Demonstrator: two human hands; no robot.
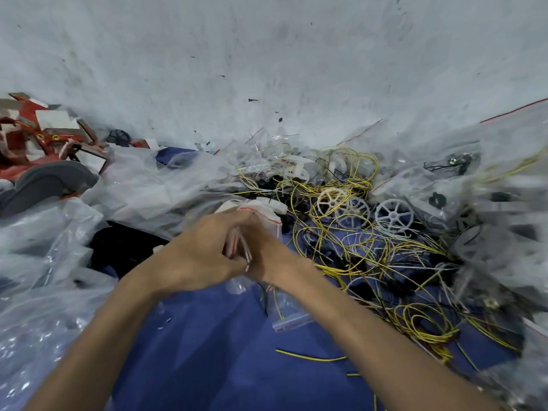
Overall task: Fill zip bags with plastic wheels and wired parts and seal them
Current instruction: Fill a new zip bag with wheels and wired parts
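Head view under even, cool, diffuse light; no single source is evident. The pale wall [267, 54] is uniformly lit, and shadows on the blue cloth [207, 351] are faint and soft-edged. Small specular highlights fleck the clear plastic sheeting [35, 321] at lower left. Sharpness is best at centre, around the left hand [203, 252], right hand [268, 252], zip bag [268, 215] and white wheel [393, 215]. Streaked blur grows toward the left and right edges, and wide-angle distortion bows the wall's base.
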